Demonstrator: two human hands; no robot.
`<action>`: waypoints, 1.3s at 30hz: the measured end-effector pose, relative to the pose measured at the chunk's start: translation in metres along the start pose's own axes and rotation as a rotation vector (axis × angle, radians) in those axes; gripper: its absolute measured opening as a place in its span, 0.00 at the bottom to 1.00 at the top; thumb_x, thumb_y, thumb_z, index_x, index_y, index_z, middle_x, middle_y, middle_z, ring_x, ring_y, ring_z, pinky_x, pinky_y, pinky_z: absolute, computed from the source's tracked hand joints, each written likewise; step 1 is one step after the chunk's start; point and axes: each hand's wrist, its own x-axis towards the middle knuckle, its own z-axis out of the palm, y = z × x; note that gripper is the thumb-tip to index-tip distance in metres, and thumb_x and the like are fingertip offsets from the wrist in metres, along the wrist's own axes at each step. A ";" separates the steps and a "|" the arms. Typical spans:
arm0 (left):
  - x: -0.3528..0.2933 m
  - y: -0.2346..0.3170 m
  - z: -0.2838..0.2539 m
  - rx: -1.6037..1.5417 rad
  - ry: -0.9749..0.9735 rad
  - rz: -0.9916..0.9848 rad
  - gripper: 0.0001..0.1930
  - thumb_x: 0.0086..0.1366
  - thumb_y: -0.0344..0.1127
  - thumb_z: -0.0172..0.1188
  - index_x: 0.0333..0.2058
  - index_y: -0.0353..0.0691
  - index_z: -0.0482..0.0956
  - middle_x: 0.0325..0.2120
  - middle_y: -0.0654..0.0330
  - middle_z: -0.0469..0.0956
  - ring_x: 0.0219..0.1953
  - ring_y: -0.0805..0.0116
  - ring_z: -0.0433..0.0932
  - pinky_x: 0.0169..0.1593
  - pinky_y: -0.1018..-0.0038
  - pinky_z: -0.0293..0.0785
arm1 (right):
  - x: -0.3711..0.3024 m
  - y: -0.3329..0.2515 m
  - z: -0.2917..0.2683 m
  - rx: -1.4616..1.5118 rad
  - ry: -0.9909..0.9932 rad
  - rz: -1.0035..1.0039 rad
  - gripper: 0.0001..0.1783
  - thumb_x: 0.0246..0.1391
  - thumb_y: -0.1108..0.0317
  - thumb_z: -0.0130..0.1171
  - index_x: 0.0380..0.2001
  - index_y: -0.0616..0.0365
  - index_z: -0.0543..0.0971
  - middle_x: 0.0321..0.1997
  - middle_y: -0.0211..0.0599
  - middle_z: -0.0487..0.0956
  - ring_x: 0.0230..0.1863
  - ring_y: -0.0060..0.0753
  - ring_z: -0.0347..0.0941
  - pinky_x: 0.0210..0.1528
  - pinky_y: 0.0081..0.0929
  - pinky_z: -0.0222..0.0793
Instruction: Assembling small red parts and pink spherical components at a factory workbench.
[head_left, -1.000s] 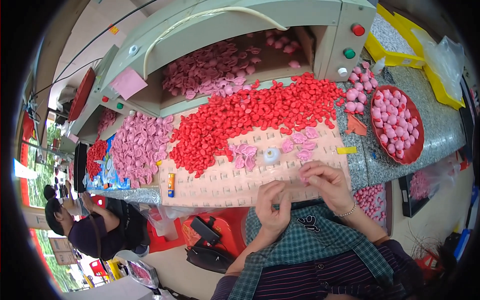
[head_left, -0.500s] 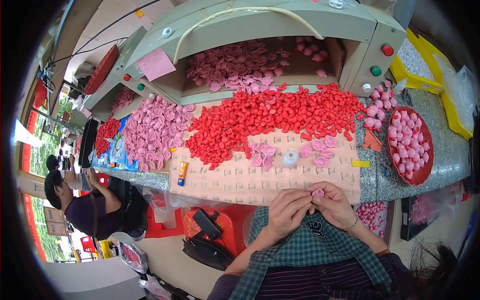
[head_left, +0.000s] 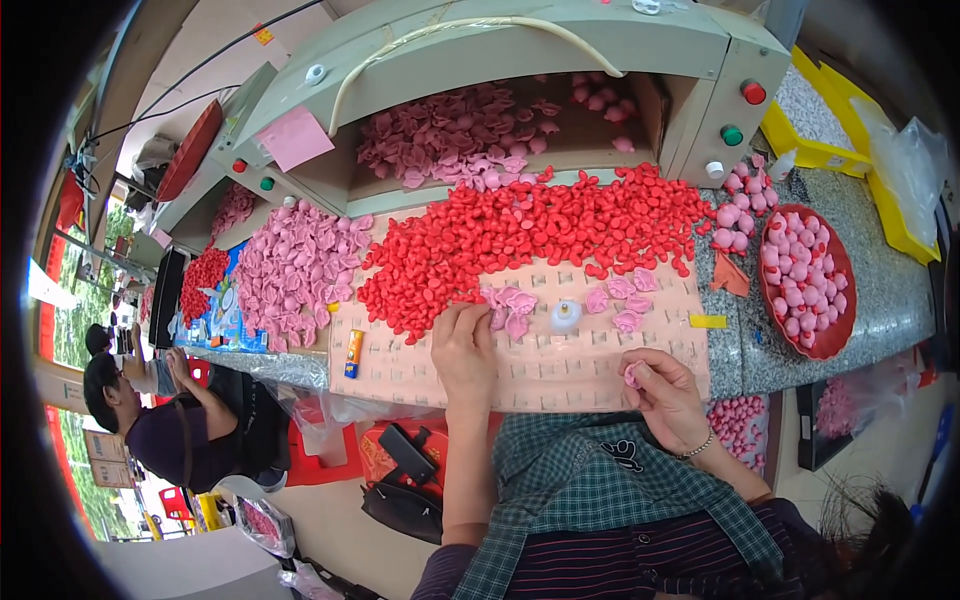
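Observation:
My right hand (head_left: 668, 397) pinches a small pink petal-like plastic piece (head_left: 632, 375) between thumb and fingers, above the front edge of the pink mat (head_left: 560, 375). Farther left, my left hand (head_left: 464, 352) reaches to the near edge of a heap of red bean-shaped pieces (head_left: 540, 230). Its fingers are bent together beside a small group of pink petal pieces (head_left: 515, 308); whatever is at the fingertips is hidden. Between the hands stands a small whitish bottle (head_left: 565, 317). More pink petal pieces (head_left: 627, 320) lie to its right.
A grey-green machine (head_left: 520, 50) with pink pieces in its opening stands behind the heap. At right are a red basket (head_left: 845, 325) of pink balls and a yellow tray (head_left: 815, 153). A glue stick (head_left: 354, 355) lies left. A person (head_left: 190, 420) sits farther left.
My hands, together at the pink piece before, are now apart. The left has moved forward and left to the red heap; the right keeps the pink piece near the mat's edge.

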 end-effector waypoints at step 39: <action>-0.082 0.103 -0.007 -0.658 -0.267 -0.413 0.09 0.63 0.21 0.61 0.43 0.30 0.81 0.36 0.54 0.82 0.34 0.73 0.80 0.39 0.78 0.77 | 0.008 0.012 0.029 -0.302 -0.129 -0.133 0.12 0.62 0.78 0.52 0.49 0.65 0.71 0.36 0.34 0.79 0.32 0.17 0.76 0.28 0.12 0.68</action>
